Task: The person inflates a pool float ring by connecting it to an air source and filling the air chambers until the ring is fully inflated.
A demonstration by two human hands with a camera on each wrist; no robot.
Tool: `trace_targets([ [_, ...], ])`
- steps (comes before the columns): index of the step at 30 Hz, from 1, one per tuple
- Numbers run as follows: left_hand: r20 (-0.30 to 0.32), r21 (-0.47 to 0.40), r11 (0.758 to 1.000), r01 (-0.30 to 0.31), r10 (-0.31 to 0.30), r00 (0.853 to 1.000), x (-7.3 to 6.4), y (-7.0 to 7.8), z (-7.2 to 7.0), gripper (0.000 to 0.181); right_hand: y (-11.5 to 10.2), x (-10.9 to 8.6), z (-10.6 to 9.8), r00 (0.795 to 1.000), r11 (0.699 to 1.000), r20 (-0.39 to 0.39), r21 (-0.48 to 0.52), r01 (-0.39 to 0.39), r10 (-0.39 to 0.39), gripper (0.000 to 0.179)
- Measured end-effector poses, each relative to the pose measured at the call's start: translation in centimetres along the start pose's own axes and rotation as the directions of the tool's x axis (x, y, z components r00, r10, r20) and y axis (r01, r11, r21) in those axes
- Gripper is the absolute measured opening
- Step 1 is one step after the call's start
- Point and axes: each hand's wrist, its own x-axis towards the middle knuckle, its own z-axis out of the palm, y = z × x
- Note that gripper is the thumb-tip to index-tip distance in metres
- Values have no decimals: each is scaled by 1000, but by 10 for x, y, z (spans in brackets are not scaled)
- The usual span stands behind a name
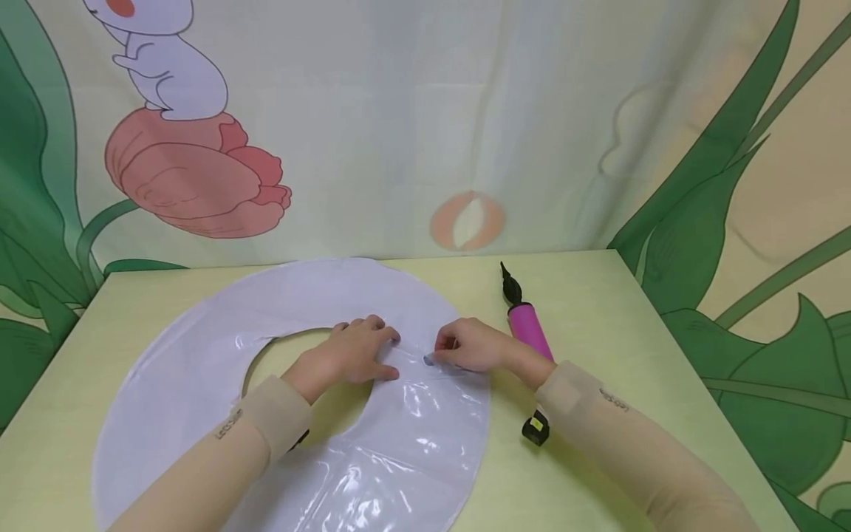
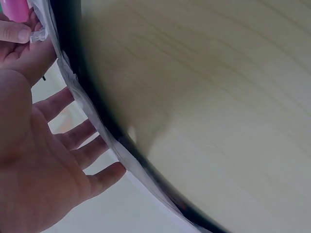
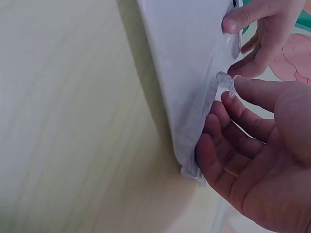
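A large white swim ring [image 1: 179, 355], wrinkled and rather flat, lies on the table. My left hand [image 1: 352, 351] rests on its inner rim with the fingers spread; in the left wrist view those fingers [image 2: 104, 182] lie along the rim, beside a dark underside. On the ring's right part, my right hand [image 1: 472, 346] pinches a small clear plastic valve [image 3: 224, 80] between thumb and index finger. Its other fingers are curled against the ring's white film in the right wrist view.
A pink hand pump [image 1: 530, 329] with a black nozzle and black end lies right of the ring, partly under the right forearm. The pale yellow table [image 1: 631, 355] meets a printed curtain [image 1: 372, 133] at its back edge.
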Motion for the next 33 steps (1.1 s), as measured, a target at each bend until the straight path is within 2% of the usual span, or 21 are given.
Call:
trace_targets([
  [4, -27, 22, 1000, 7, -6, 1000, 1, 1, 0, 59, -3, 1, 1, 1000, 1000, 3, 4, 5, -5, 15],
  [7, -53, 21, 1000, -11, 12, 999, 3, 5, -1, 53, -1, 2, 2, 1000, 1000, -1, -3, 7, -7, 15],
  [13, -123, -69, 991, -112, 103, 987, 9, 19, -2, 29, 4, 4, 4, 1000, 1000, -5, -6, 21, -21, 12],
  [16, -139, -90, 986, -139, 126, 982, 14, 22, 2, 20, 4, 4, 4, 999, 999, 0, 2, 48, -48, 12],
  [23, -182, -136, 982, -133, 107, 977, 20, 20, 9, 13, 5, 4, 5, 999, 999, 1, -1, 54, -54, 13],
  [33, -189, -187, 977, -103, 68, 980, 26, 16, 15, 9, 12, 4, 7, 999, 998, 1, 36, 49, -49, 15],
])
